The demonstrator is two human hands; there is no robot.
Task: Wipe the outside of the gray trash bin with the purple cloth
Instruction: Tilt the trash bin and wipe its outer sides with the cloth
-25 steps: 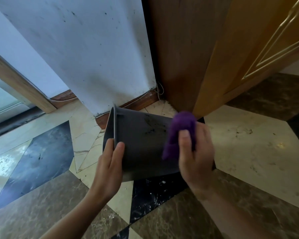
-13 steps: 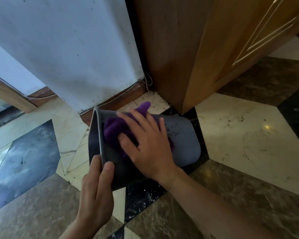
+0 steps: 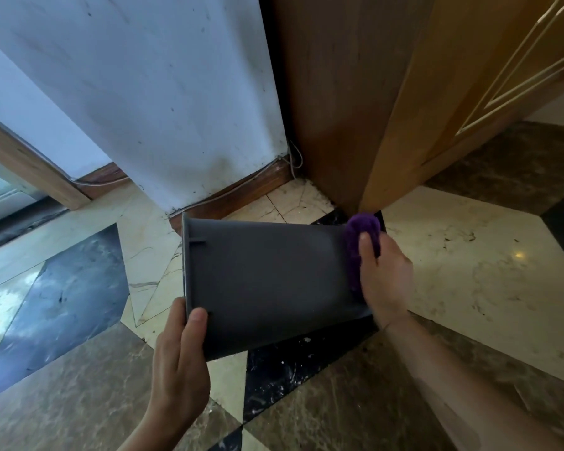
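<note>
The gray trash bin (image 3: 267, 281) lies tipped on its side above the floor, its rim to the left and its base to the right. My left hand (image 3: 179, 362) grips the rim at the lower left corner, thumb on the outer wall. The purple cloth (image 3: 358, 236) is bunched against the bin's base end at the right. My right hand (image 3: 383, 275) holds the cloth there, thumb on top, fingers hidden behind the bin's base.
A white wall (image 3: 160, 92) with a wooden skirting board (image 3: 241, 193) stands just behind the bin. A wooden door frame (image 3: 332, 92) and door (image 3: 469, 76) rise at the right. The floor (image 3: 469, 271) is patterned marble tile, with a thin cable along the skirting.
My right hand has slid the cloth from the bin's side wall near the rim across to the base end at the right. My left hand stays on the rim.
</note>
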